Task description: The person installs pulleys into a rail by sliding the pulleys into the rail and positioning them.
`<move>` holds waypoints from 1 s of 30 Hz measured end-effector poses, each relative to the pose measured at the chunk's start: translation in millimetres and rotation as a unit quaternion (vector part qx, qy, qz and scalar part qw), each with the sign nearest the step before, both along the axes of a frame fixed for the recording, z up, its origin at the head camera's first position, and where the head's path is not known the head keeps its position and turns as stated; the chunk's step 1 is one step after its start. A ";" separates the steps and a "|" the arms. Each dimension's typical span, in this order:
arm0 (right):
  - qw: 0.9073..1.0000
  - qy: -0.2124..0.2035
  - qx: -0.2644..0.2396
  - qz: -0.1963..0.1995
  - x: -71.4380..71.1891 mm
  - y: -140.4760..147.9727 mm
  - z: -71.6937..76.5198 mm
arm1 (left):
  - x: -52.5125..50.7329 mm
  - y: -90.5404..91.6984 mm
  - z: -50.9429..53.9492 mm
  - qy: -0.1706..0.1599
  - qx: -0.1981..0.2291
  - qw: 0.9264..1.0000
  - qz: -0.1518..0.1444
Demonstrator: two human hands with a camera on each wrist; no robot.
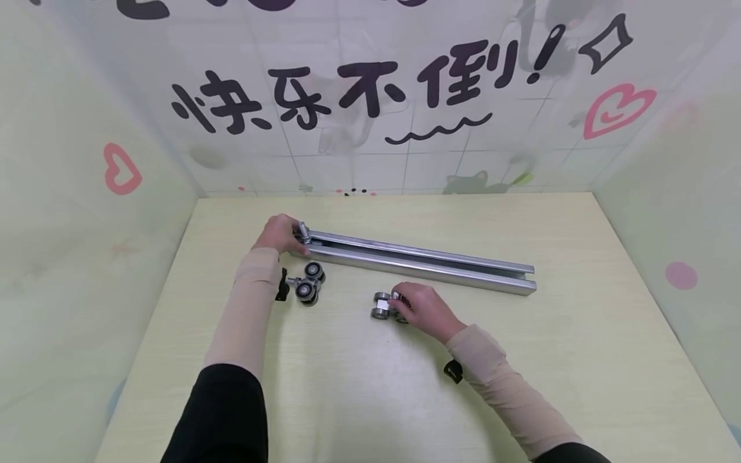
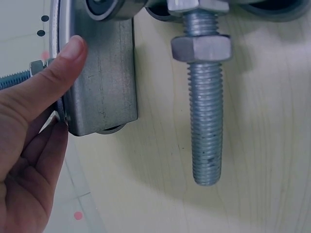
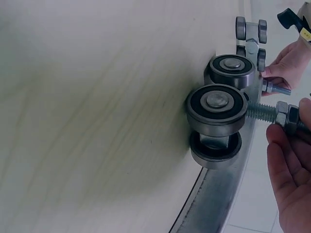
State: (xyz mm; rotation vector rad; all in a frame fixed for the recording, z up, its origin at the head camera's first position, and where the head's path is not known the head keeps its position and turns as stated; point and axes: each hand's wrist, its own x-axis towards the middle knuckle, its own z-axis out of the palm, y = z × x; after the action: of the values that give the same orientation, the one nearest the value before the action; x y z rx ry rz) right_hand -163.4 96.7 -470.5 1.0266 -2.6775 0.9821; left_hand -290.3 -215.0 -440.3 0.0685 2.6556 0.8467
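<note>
At the left end of a silver channel rail (image 1: 417, 269), my left hand (image 1: 280, 235) grips the metal with thumb and fingers. A threaded bolt (image 1: 303, 231) with a nut sticks up there, and the edge of a wheel (image 2: 111, 130) shows at the rail's end. My right hand (image 1: 428, 312) pinches the nuts and bolt (image 3: 281, 114) of a roller trolley (image 1: 381, 305) in front of the rail. That trolley's wheels (image 3: 217, 109) rest on or close to the table. Another roller trolley (image 1: 305, 292) lies near my left wrist, its bolt (image 2: 206, 121) pointing sideways.
The pale wooden table (image 1: 359, 399) carries all the parts. Behind it stands a printed curtain (image 1: 370, 161) with large characters, and similar sheets hang on both sides. A black wrist camera (image 1: 454, 371) is strapped on the right forearm.
</note>
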 end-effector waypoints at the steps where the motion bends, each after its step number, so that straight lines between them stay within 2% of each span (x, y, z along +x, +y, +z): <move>1: 1.000 0.010 0.004 -0.002 0.3 -0.5 -0.5 | -0.1 -0.1 -0.2 0.000 -0.001 1.000 0.000; 9: 0.996 0.087 0.013 -0.008 0.7 -4.1 -4.6 | 0.0 0.3 -0.6 0.002 -0.008 1.000 0.003; 17: 0.991 0.132 0.023 -0.018 2.8 -6.5 -8.9 | -1.2 -2.9 -1.9 0.007 -0.015 1.000 -0.001; 23: 0.990 0.134 0.027 -0.028 5.7 -4.8 -9.0 | -2.4 -2.8 -2.5 0.006 -0.009 1.000 -0.001; 30: 0.992 0.111 0.041 -0.053 10.6 1.6 -8.0 | -2.6 -1.6 -4.3 0.010 -0.008 1.000 -0.002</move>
State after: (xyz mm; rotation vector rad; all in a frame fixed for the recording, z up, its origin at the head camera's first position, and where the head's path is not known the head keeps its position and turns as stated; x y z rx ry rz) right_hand -152.8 98.3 -478.4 0.9356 -2.5759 0.6991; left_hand -292.9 -216.5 -444.6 0.0794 2.6787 0.8285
